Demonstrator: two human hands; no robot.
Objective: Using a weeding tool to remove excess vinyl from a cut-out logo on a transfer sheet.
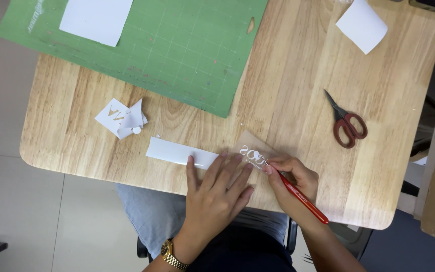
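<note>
My left hand [216, 194] lies flat with fingers spread on a strip of white vinyl sheet [174, 151] at the table's near edge, pinning it down. A gold watch is on that wrist. My right hand [294, 179] grips a red-handled pointed tool [302, 198] like a pen, its tip touching white cut letters [254, 154] on the strip's brownish part just right of my left fingertips.
A green cutting mat [177, 45] with a white sheet [95, 19] lies at the back left of the wooden table [298, 90]. White paper scraps [122, 119] sit left of centre. Red-handled scissors [347, 122] lie to the right, another white sheet [361, 25] beyond them.
</note>
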